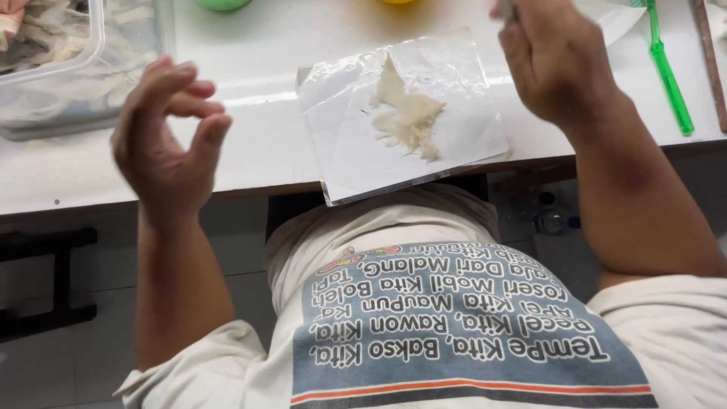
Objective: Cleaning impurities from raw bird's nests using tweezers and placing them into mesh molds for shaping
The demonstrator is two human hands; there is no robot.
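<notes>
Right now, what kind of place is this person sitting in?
Probably a small workbench for cleaning something by hand. A white table holds a clear square sheet with a pale, feathery clump on it, a clear tub of similar pale pieces, and a green brush-like tool.

Place: small hand-processing workroom, not a home kitchen.
Bench: plain white bench point(250, 151), wiped surface, worker seated close against its edge.
Work surface: clear plastic sheet point(454, 144) carrying a pale, fibrous white piece point(407, 117).
Stock: clear plastic tub point(113, 68) heaped with similar pale pieces.
Tools: green-handled brush point(666, 72) at the bench side.
Floor: light tiles; dark frame point(45, 280) under the bench.
</notes>
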